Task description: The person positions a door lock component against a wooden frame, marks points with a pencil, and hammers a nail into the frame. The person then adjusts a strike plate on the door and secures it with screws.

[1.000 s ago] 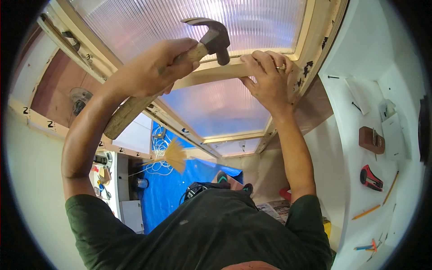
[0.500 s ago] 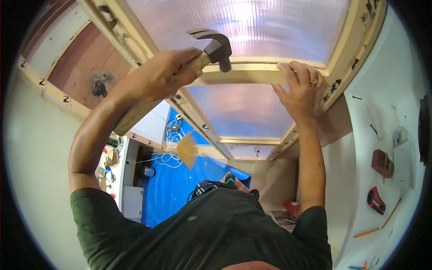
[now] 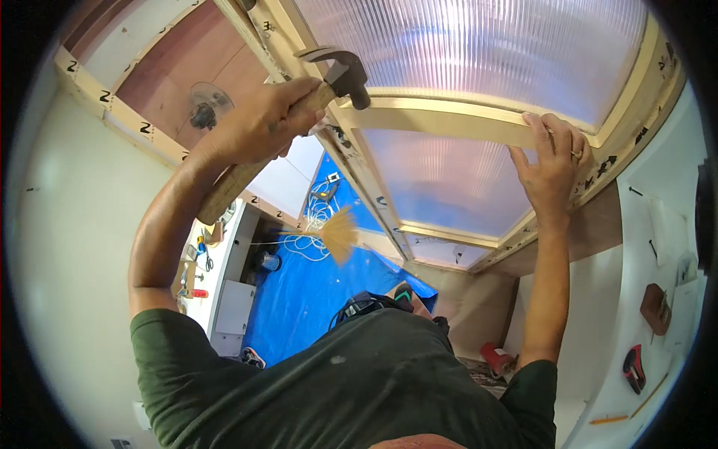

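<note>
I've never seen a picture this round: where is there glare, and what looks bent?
Head view: glare whitens part of the upper ribbed panel; head view, right: the white shelf looks bowed; head view, left: the claw hammer appears fairly sharp.

Gripping a dark-headed, wooden-handled claw hammer (image 3: 346, 77) in the left hand (image 3: 262, 123); clasping a pale wooden crossbar (image 3: 441, 120) beside a ribbed translucent panel (image 3: 486, 52) with the right hand (image 3: 552, 165).

The left arm (image 3: 168, 206) bends at the elbow, its forearm slanting up and inward to the left grip (image 3: 262, 123), curled into a fist with the thumb laid forward. The right arm (image 3: 544, 292) reaches up nearly straight; the right grip (image 3: 555, 168) has bent fingers, thumb apart.
</note>
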The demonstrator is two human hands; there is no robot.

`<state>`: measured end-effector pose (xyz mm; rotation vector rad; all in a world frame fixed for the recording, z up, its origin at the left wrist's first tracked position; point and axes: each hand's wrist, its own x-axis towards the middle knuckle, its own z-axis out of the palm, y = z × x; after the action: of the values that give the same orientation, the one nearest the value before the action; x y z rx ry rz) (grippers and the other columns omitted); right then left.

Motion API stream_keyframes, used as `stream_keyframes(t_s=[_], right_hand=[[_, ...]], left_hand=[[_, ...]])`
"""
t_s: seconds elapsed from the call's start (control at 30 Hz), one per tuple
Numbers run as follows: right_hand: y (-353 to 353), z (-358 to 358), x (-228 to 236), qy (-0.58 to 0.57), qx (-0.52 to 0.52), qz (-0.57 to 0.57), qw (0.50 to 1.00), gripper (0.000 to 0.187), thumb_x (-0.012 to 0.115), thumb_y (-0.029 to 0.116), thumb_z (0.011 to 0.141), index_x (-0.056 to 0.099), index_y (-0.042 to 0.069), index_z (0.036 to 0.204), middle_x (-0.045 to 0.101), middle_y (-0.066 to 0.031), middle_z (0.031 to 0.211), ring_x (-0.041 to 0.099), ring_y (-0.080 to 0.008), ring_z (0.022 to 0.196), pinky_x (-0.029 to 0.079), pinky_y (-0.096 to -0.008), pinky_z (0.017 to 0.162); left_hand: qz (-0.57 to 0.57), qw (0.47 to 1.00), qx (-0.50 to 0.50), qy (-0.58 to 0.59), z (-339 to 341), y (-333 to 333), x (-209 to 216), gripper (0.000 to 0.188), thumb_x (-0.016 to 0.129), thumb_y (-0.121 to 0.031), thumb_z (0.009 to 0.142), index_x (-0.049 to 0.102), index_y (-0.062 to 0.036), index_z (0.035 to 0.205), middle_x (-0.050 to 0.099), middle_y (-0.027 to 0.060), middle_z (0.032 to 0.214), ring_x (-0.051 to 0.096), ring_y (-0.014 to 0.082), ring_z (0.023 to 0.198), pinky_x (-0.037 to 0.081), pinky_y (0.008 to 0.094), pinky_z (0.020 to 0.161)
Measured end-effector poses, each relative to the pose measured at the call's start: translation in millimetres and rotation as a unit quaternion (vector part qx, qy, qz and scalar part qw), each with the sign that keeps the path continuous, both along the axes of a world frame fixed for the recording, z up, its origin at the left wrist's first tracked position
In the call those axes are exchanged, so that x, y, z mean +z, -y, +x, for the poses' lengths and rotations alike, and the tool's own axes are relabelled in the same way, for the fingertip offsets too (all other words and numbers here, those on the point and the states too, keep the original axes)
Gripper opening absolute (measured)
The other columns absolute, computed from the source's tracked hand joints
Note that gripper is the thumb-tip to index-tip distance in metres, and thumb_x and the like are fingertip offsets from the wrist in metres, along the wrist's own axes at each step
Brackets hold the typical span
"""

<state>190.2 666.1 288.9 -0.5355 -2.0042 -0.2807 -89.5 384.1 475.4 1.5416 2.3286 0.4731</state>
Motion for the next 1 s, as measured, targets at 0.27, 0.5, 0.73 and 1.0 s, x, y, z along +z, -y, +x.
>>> stream_keyframes(t_s=[0.27, 0.5, 0.73, 1.0], right_hand=[[-2, 0, -1, 0.002, 0.004, -0.001, 1.000, 0.063, 0.093, 0.025, 0.072, 0.071, 0.023, 0.132, 0.060, 0.0017, 0.128, 0.051, -0.0258, 0.122, 0.030, -0.0490, 0.110], [-1, 4, 1, -0.001, 0.016, -0.017, 1.000, 0.061, 0.092, 0.024, 0.073, 0.072, 0.023, 0.130, 0.060, 0.0007, 0.127, 0.052, -0.0262, 0.122, 0.030, -0.0502, 0.111], [1, 2, 0, -0.015, 0.033, -0.034, 0.999, 0.059, 0.091, 0.022, 0.074, 0.072, 0.022, 0.129, 0.060, 0.0017, 0.125, 0.054, -0.0236, 0.122, 0.031, -0.0500, 0.114], [-17, 33, -6, -0.033, -0.002, -0.014, 0.999, 0.066, 0.092, 0.024, 0.073, 0.067, 0.022, 0.135, 0.059, 0.0028, 0.126, 0.052, -0.0208, 0.129, 0.029, -0.0524, 0.118]], left_hand=[[0.000, 0.998, 0.043, -0.053, 2, 7, 3, 0.033, 0.059, -0.020, 0.109, 0.059, -0.0007, 0.135, 0.061, 0.0038, 0.078, 0.061, 0.0114, 0.062, 0.051, 0.0312, 0.053], [0.013, 0.998, 0.058, -0.024, 11, 2, 5, 0.030, 0.059, -0.020, 0.109, 0.059, 0.0002, 0.131, 0.059, 0.0041, 0.076, 0.058, 0.0113, 0.059, 0.048, 0.0306, 0.052], [0.028, 0.999, 0.031, -0.024, 38, -21, -8, 0.043, 0.062, -0.024, 0.108, 0.057, 0.0005, 0.143, 0.066, 0.0099, 0.079, 0.062, 0.0159, 0.058, 0.053, 0.0338, 0.055], [0.035, 0.994, -0.101, -0.011, 84, -80, -4, 0.044, 0.062, -0.025, 0.109, 0.055, 0.0027, 0.143, 0.063, 0.0082, 0.078, 0.060, 0.0151, 0.061, 0.050, 0.0341, 0.056]])
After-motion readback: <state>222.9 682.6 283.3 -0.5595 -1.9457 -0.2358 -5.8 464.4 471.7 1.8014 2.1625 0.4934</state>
